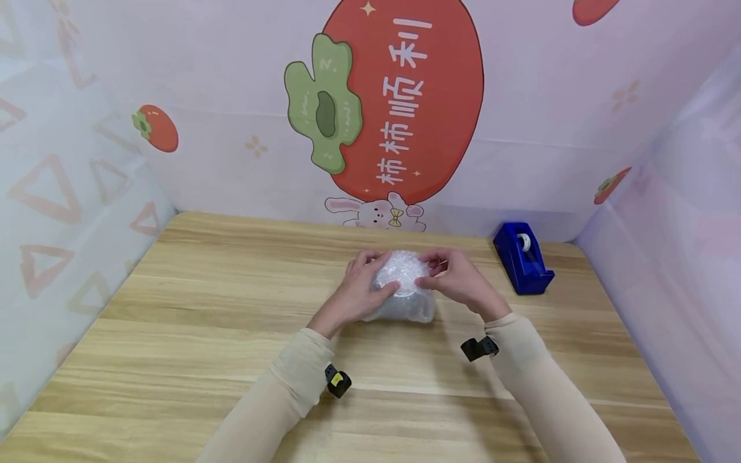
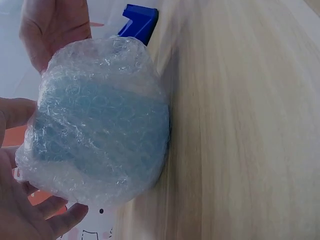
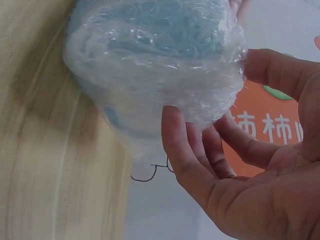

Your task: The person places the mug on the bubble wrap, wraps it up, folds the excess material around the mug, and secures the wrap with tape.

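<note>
A bundle in clear bubble wrap (image 1: 402, 302) stands on the wooden table, with something light blue showing through the plastic in both wrist views. My left hand (image 1: 359, 292) grips its left side, thumb across the near face and fingers spread behind. On the upper right, my right hand (image 1: 461, 283) holds the wrap between a bent thumb and curled fingers. The right wrist view shows these fingertips (image 3: 172, 117) pressed on the crinkled plastic. What the wrap encloses is blurred by the bubbles.
A blue tape dispenser (image 1: 523, 260) with a roll of tape stands at the back right of the table (image 1: 220, 308). Behind the table hangs a printed cloth (image 1: 231, 173) with a large red persimmon; more cloth closes off both sides.
</note>
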A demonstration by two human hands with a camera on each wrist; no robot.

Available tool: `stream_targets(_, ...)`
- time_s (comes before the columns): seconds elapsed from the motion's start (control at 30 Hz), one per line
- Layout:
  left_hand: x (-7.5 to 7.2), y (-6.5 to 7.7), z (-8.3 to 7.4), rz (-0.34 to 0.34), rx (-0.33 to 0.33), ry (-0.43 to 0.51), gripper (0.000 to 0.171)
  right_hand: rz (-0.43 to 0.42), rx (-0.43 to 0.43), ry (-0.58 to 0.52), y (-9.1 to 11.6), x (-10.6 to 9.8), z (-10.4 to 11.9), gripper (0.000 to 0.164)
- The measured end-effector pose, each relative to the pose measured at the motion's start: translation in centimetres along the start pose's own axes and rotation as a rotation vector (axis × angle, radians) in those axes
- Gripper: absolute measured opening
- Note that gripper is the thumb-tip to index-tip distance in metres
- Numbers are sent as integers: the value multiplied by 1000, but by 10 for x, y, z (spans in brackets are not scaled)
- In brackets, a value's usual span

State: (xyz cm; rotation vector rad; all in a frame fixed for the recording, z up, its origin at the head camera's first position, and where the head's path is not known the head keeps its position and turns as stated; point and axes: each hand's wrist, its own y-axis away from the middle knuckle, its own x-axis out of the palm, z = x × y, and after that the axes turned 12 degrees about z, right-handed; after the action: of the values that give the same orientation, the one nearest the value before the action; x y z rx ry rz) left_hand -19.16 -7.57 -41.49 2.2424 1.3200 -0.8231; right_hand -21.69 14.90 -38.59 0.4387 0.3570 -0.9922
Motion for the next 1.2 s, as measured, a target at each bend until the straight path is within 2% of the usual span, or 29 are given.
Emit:
stream_targets(0.13, -2, 1, 0, -4, -5, -29, 70, -20, -8, 25, 5, 4, -4, 44)
stream_targets(0.3, -3, 7, -8, -88, -45, -48, 75, -30, -28, 6, 13, 9, -12, 50)
stream_targets(0.43, -1, 13, -21, -122, -176, -86, 71, -39, -21, -33, 20, 14, -14, 53)
stream_targets(0.5, 0, 14, -26, -112, -234, -105, 70, -52, -10, -40, 22, 17, -13, 54)
stream_targets(0.57, 1, 14, -29, -94, -266, -114, 70, -67, -2, -40, 23, 19, -12, 55)
stream_targets(0.93, -3, -5, -14, -105, -169, -27, 67, -108, 5, -51, 11, 18, -8, 54)
stream_targets(1.2, -13, -25, -8, -96, -200, 57, 73, -124, 15, -83, -11, 10, -8, 57)
